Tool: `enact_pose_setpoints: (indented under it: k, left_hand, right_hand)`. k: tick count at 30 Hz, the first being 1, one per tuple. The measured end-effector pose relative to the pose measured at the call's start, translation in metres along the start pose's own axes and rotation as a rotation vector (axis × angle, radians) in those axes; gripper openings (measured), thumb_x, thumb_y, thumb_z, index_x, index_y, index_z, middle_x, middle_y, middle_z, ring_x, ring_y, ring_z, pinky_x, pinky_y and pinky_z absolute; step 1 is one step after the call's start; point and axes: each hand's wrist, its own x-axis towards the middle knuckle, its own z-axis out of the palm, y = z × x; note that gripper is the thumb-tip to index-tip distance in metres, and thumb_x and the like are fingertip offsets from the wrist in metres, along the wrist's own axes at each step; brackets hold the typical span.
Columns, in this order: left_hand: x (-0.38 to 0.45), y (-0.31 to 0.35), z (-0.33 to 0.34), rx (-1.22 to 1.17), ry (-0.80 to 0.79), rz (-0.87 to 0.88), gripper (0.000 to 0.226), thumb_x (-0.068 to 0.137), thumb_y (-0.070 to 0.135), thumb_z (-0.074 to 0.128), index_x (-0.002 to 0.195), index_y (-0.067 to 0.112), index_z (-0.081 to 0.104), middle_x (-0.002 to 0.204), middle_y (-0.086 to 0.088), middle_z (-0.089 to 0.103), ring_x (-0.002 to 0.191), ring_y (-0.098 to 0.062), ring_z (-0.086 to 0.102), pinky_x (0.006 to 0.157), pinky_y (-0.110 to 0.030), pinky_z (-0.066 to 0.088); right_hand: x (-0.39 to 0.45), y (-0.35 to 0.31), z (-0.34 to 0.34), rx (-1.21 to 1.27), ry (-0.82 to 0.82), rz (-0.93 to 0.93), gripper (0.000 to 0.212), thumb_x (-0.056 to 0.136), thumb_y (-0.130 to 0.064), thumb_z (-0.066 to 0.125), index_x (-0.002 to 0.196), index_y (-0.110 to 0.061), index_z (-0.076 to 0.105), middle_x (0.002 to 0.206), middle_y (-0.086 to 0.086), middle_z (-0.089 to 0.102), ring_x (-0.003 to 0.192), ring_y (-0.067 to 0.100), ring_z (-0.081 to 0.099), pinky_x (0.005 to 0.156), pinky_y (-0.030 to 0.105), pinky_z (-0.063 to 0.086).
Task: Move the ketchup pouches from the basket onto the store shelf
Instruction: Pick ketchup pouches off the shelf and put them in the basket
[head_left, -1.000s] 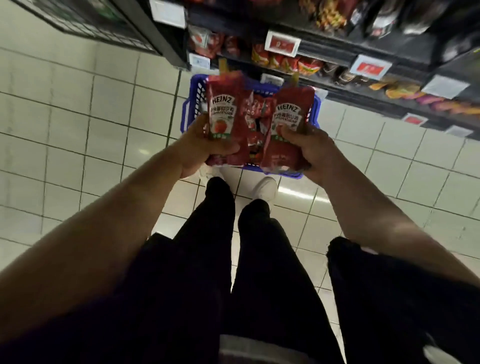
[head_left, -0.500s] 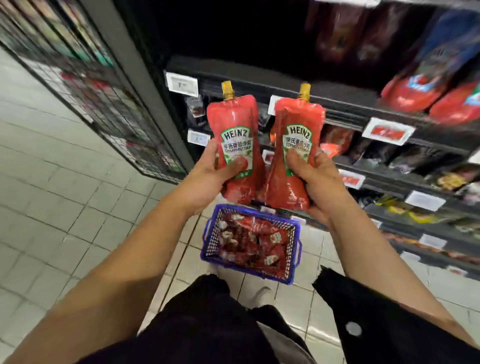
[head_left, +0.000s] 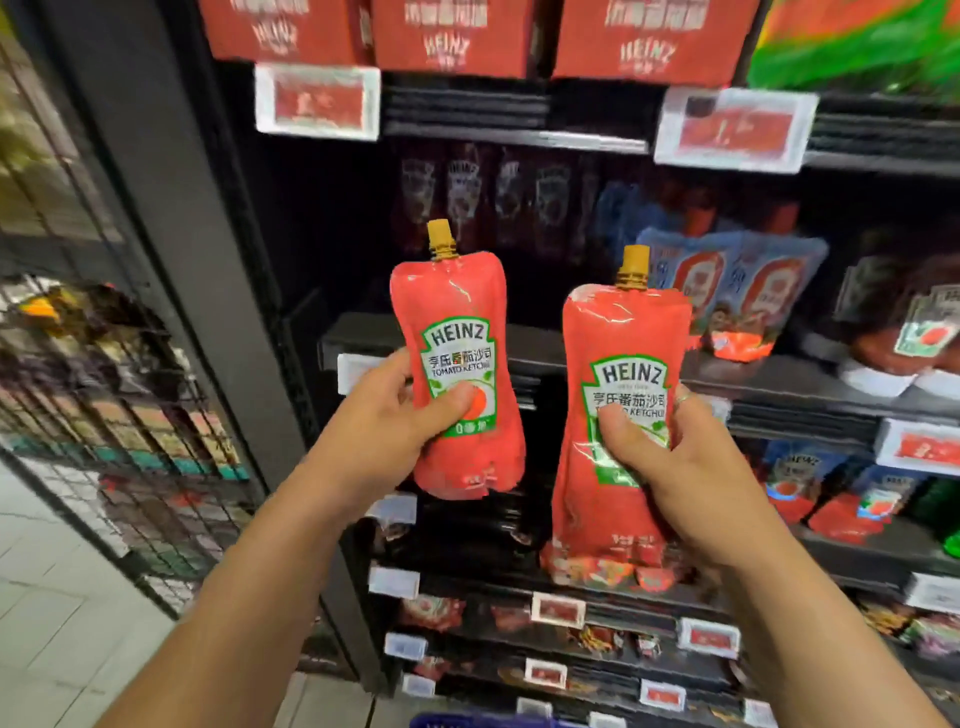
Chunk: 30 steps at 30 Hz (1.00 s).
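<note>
My left hand (head_left: 387, 431) grips a red Heinz ketchup pouch (head_left: 457, 312) with a gold cap, upright, thumb across its label. A second, matching ketchup pouch (head_left: 618, 338) stands upright in my right hand (head_left: 670, 478), a little lower and to the right. Both pouches hang in the air in front of the dark store shelf (head_left: 540, 358), level with its edge. Behind them the shelf bay is dark, with several dim Heinz pouches (head_left: 467, 192) at the back. Only the blue rim of the basket (head_left: 478, 721) shows at the bottom edge.
Red Heinz cartons (head_left: 447, 36) fill the shelf above, with price tags (head_left: 317, 101) on the rail. Blue-and-red pouches (head_left: 727, 280) stand to the right on the same shelf. A black upright post (head_left: 171, 218) and a wire-mesh rack (head_left: 104, 405) are to the left, over white floor tiles (head_left: 57, 613).
Both hands have lifted the two pouches from over the basket up to the middle shelf. The view tilted up, so the basket dropped almost out of sight.
</note>
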Motion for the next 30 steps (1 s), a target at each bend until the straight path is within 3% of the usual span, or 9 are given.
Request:
enact_pose_setpoints:
  k: [3, 7, 11, 13, 15, 21, 24, 26, 30]
  left_hand:
    - [0.046, 0.032, -0.026, 0.121, -0.072, 0.044, 0.026, 0.090, 0.022, 0.074, 0.114, 0.028, 0.070, 0.109, 0.002, 0.076, 0.099, -0.016, 0.073, 0.076, -0.022, 0.057]
    - [0.115, 0.047, -0.044, 0.231, -0.098, -0.049, 0.014, 0.089, 0.016, 0.074, 0.102, 0.014, 0.072, 0.092, -0.002, 0.078, 0.083, -0.015, 0.075, 0.070, -0.030, 0.059]
    - [0.175, 0.036, -0.044, 0.228, -0.082, -0.176, 0.021, 0.088, 0.014, 0.073, 0.108, 0.008, 0.070, 0.107, -0.008, 0.075, 0.088, -0.017, 0.072, 0.080, -0.030, 0.059]
    - [0.203, 0.031, -0.040, 0.201, -0.107, -0.103, 0.037, 0.089, 0.010, 0.072, 0.126, 0.008, 0.064, 0.122, -0.010, 0.069, 0.106, -0.021, 0.068, 0.094, -0.035, 0.055]
    - [0.228, 0.025, -0.038, 0.215, -0.101, -0.029, 0.047, 0.090, 0.008, 0.070, 0.136, 0.007, 0.057, 0.127, -0.010, 0.067, 0.111, -0.022, 0.065, 0.100, -0.038, 0.052]
    - [0.263, -0.016, -0.035, 0.309, 0.039, 0.149, 0.041, 0.099, 0.009, 0.059, 0.139, 0.004, 0.052, 0.133, -0.015, 0.061, 0.124, -0.029, 0.058, 0.109, -0.049, 0.044]
    - [0.267, -0.032, -0.041, 0.429, 0.086, 0.257, 0.049, 0.099, 0.017, 0.059, 0.145, 0.007, 0.043, 0.139, -0.014, 0.058, 0.129, -0.026, 0.054, 0.112, -0.047, 0.041]
    - [0.270, -0.037, -0.043, 0.479, 0.052, 0.290, 0.059, 0.099, 0.021, 0.059, 0.151, 0.009, 0.033, 0.143, -0.012, 0.054, 0.132, -0.023, 0.051, 0.114, -0.043, 0.038]
    - [0.273, -0.039, -0.041, 0.488, 0.033, 0.269, 0.060, 0.097, 0.025, 0.062, 0.150, 0.017, 0.034, 0.142, -0.004, 0.055, 0.129, -0.015, 0.053, 0.112, -0.036, 0.041]
  right_hand:
    - [0.027, -0.015, 0.019, 0.034, 0.056, 0.007, 0.022, 0.082, -0.040, 0.073, 0.102, -0.030, 0.072, 0.102, 0.004, 0.078, 0.085, 0.018, 0.074, 0.071, 0.033, 0.059]
    - [0.054, -0.024, 0.038, 0.114, 0.104, 0.087, 0.019, 0.078, -0.037, 0.075, 0.094, -0.027, 0.075, 0.098, 0.009, 0.078, 0.081, 0.022, 0.075, 0.068, 0.036, 0.059]
    - [0.079, -0.027, 0.046, 0.135, 0.163, 0.124, 0.020, 0.087, -0.028, 0.073, 0.104, -0.018, 0.071, 0.097, 0.011, 0.077, 0.080, 0.022, 0.075, 0.066, 0.036, 0.059]
    - [0.092, -0.029, 0.049, 0.137, 0.204, 0.149, 0.025, 0.089, -0.025, 0.072, 0.110, -0.013, 0.067, 0.097, 0.010, 0.078, 0.080, 0.021, 0.075, 0.065, 0.035, 0.059]
    - [0.104, -0.029, 0.050, 0.117, 0.242, 0.168, 0.028, 0.091, -0.024, 0.071, 0.113, -0.007, 0.065, 0.093, 0.011, 0.077, 0.077, 0.021, 0.075, 0.063, 0.033, 0.058]
    - [0.128, -0.031, 0.045, -0.053, 0.274, 0.197, 0.032, 0.088, -0.024, 0.076, 0.111, -0.003, 0.067, 0.089, 0.011, 0.078, 0.079, 0.026, 0.076, 0.060, 0.034, 0.060]
    - [0.144, -0.031, 0.041, -0.080, 0.306, 0.237, 0.028, 0.085, -0.022, 0.078, 0.108, -0.009, 0.067, 0.077, 0.004, 0.078, 0.068, 0.020, 0.076, 0.051, 0.030, 0.057]
    - [0.160, -0.027, 0.037, -0.069, 0.395, 0.262, 0.029, 0.081, -0.020, 0.081, 0.104, -0.011, 0.066, 0.075, 0.001, 0.077, 0.067, 0.020, 0.076, 0.056, 0.037, 0.062]
    - [0.203, -0.022, 0.043, -0.141, 0.428, 0.146, 0.035, 0.082, -0.027, 0.081, 0.112, -0.017, 0.066, 0.092, -0.002, 0.076, 0.076, 0.016, 0.074, 0.068, 0.037, 0.061]
